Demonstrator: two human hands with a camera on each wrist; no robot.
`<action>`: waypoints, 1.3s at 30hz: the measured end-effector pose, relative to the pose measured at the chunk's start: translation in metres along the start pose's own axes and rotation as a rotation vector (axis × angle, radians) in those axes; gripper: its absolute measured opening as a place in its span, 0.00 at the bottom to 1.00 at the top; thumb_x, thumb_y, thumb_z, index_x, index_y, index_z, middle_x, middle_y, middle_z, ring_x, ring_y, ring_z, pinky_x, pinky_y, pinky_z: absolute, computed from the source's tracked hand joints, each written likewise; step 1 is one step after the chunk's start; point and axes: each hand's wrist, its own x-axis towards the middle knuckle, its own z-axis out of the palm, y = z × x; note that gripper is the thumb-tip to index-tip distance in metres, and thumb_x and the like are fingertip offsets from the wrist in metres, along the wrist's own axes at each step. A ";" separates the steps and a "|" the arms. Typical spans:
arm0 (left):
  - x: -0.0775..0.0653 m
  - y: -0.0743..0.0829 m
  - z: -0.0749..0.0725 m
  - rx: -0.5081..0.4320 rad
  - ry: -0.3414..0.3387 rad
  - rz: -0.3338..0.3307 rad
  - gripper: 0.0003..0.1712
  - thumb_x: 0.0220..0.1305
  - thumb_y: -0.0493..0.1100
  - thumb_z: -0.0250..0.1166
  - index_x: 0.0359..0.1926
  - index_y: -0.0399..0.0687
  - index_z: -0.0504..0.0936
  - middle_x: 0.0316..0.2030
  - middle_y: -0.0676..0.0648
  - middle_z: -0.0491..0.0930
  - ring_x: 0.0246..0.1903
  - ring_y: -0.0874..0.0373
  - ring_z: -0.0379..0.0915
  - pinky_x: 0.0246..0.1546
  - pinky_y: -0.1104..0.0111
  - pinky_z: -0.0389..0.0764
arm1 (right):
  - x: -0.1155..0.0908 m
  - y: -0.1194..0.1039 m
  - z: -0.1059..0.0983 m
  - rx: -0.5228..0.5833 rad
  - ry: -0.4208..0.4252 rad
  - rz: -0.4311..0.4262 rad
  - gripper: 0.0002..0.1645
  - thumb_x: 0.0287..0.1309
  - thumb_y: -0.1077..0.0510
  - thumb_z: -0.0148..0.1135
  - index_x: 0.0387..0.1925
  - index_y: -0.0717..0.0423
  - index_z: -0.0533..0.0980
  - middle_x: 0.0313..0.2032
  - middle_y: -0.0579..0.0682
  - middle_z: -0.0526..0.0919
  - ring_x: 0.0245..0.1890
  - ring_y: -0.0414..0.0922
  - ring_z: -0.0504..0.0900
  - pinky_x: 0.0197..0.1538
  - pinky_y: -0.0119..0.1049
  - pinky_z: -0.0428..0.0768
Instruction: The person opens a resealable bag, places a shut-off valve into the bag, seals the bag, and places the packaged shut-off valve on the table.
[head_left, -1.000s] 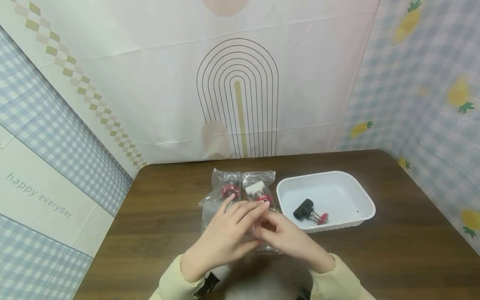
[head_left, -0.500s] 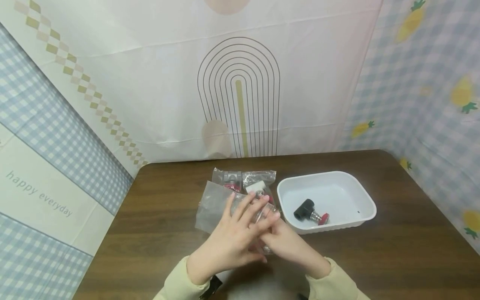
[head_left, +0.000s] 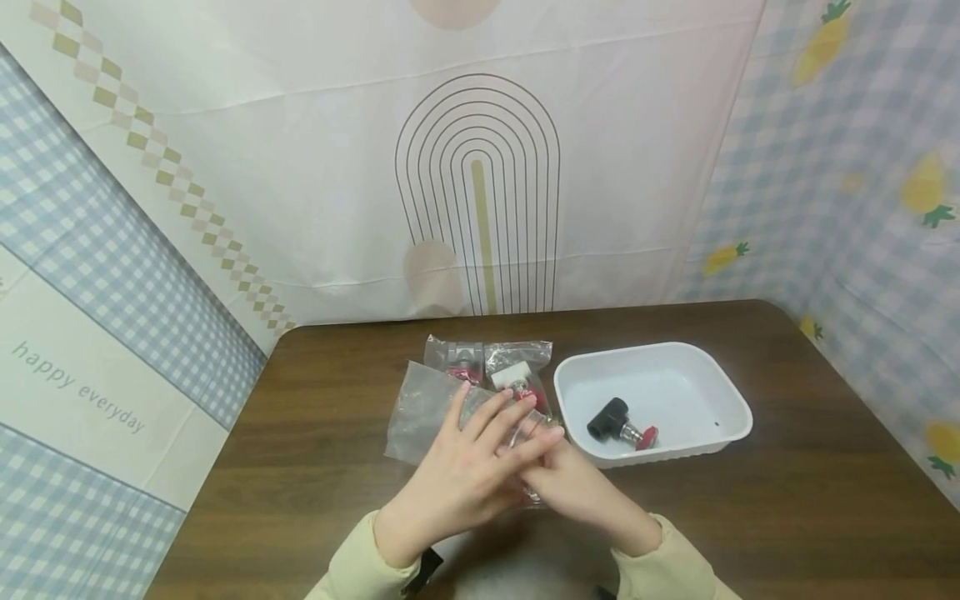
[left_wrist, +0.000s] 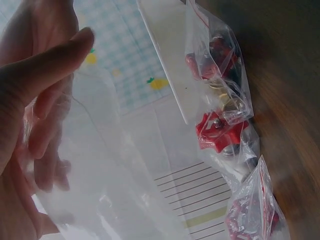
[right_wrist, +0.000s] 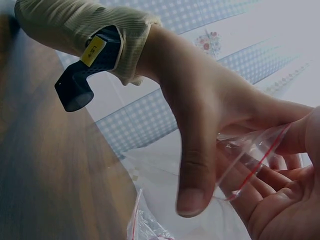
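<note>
A clear plastic zip bag (head_left: 422, 417) with a red zip line is between the two hands, its loose part spreading left above the table. My right hand (head_left: 576, 493) pinches the bag near its mouth; in the right wrist view the red strip crosses just beside the right thumb (right_wrist: 299, 134). My left hand (head_left: 468, 471) lies over the bag with its fingers spread and fairly straight. Its thumb (right_wrist: 196, 170) stands free of the bag in the right wrist view. Both palms hide the bag's middle in the head view, so any contents there cannot be told.
Behind the hands lie bagged parts with red knobs, one grey (head_left: 463, 354) and one white (head_left: 512, 375); the left wrist view shows another bagged red-knobbed part (left_wrist: 212, 62). Right of them stands a white tray (head_left: 720, 367) holding a black fitting (head_left: 609, 419) with a red knob.
The bag's loose part has come up and spread leftward over the bagged parts. The left hand has moved slightly right and its fingers have spread further; the last half second shows little movement.
</note>
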 end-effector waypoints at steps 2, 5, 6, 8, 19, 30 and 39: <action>0.000 0.000 0.000 0.006 0.000 0.006 0.50 0.44 0.61 0.79 0.70 0.66 0.71 0.66 0.44 0.72 0.66 0.45 0.67 0.68 0.35 0.57 | 0.000 0.001 0.001 -0.009 0.017 -0.008 0.32 0.72 0.54 0.56 0.72 0.59 0.64 0.64 0.63 0.74 0.53 0.52 0.81 0.50 0.35 0.81; 0.001 -0.001 -0.001 0.033 0.020 0.025 0.48 0.46 0.60 0.79 0.70 0.66 0.71 0.66 0.45 0.72 0.65 0.45 0.68 0.68 0.36 0.57 | -0.001 0.002 0.003 -0.032 0.039 -0.026 0.32 0.73 0.52 0.56 0.73 0.57 0.65 0.66 0.62 0.73 0.55 0.53 0.80 0.52 0.36 0.81; 0.001 -0.002 -0.002 0.045 0.031 0.033 0.47 0.46 0.59 0.78 0.70 0.66 0.72 0.66 0.45 0.72 0.64 0.45 0.69 0.68 0.36 0.57 | -0.002 0.002 0.004 -0.034 0.044 -0.031 0.32 0.73 0.52 0.56 0.73 0.57 0.65 0.66 0.62 0.73 0.56 0.53 0.80 0.53 0.37 0.81; 0.002 -0.002 -0.002 0.055 0.045 0.043 0.46 0.48 0.59 0.78 0.69 0.66 0.72 0.66 0.45 0.72 0.63 0.46 0.70 0.68 0.36 0.59 | -0.002 0.002 0.004 -0.019 0.045 -0.040 0.32 0.73 0.52 0.56 0.73 0.56 0.64 0.67 0.62 0.72 0.56 0.53 0.79 0.54 0.37 0.80; 0.002 -0.003 0.000 0.009 0.060 0.030 0.44 0.49 0.52 0.77 0.69 0.66 0.72 0.65 0.44 0.73 0.63 0.44 0.69 0.65 0.35 0.63 | -0.001 0.004 0.006 -0.013 0.048 -0.060 0.32 0.73 0.53 0.56 0.73 0.58 0.64 0.69 0.61 0.69 0.66 0.58 0.72 0.64 0.51 0.75; 0.005 -0.003 0.000 0.029 0.112 0.031 0.42 0.48 0.51 0.76 0.67 0.60 0.74 0.58 0.46 0.79 0.56 0.49 0.75 0.64 0.40 0.68 | 0.002 0.001 -0.001 0.018 0.021 -0.093 0.08 0.73 0.56 0.56 0.40 0.55 0.79 0.40 0.47 0.83 0.40 0.43 0.80 0.44 0.35 0.81; 0.006 0.000 0.002 0.014 0.149 -0.028 0.45 0.46 0.46 0.77 0.68 0.54 0.73 0.50 0.47 0.82 0.48 0.50 0.79 0.62 0.43 0.72 | 0.004 0.012 -0.002 0.030 0.093 -0.211 0.09 0.67 0.65 0.61 0.45 0.60 0.84 0.39 0.50 0.88 0.38 0.36 0.81 0.41 0.35 0.84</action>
